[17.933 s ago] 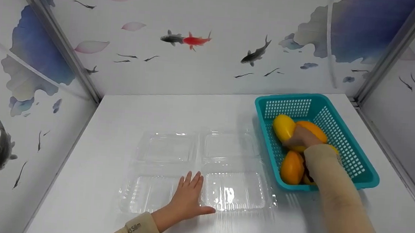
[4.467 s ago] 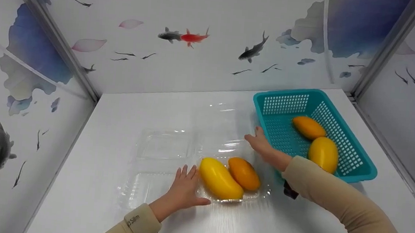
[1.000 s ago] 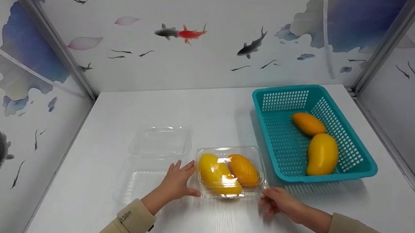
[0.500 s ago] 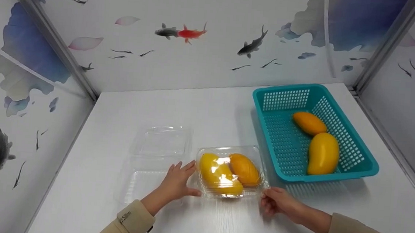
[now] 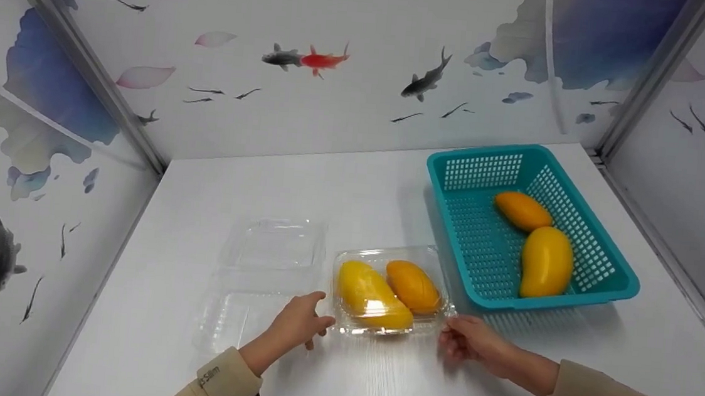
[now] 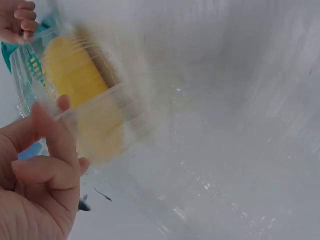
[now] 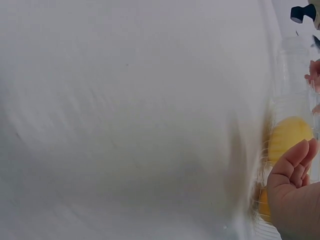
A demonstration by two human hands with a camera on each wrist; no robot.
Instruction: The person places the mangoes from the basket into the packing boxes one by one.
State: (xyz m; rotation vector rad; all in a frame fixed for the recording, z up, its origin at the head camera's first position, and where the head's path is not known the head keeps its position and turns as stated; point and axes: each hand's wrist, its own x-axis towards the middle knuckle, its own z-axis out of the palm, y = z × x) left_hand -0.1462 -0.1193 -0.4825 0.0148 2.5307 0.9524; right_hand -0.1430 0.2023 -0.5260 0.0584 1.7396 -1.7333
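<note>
A clear plastic clamshell box (image 5: 442,255) with its lid folded over holds two mangoes, a yellow mango (image 5: 361,287) and an orange mango (image 5: 413,286). At the box's front right corner, my right hand (image 5: 476,341) pinches the rim between thumb and curled fingers. My left hand (image 5: 295,322) is beside the front left corner, index finger pointing at the box's side and the other fingers loosely bent. In the left wrist view, a gap shows between the left thumb (image 6: 35,170) and the blurred index finger (image 6: 47,125).
A second clear clamshell box (image 5: 273,245) lies unfolded on the white table (image 5: 202,186) to the left, partly behind the left hand. The teal basket (image 5: 461,257) at the right holds an orange mango (image 5: 522,211) and a yellow mango (image 5: 547,262). Printed wall panels (image 5: 359,117) enclose the table.
Mangoes have gone from the basket into the right clamshell, and its lid has come down over them. Just now the left hand's spread fingers have bent and shifted toward the front corner.
</note>
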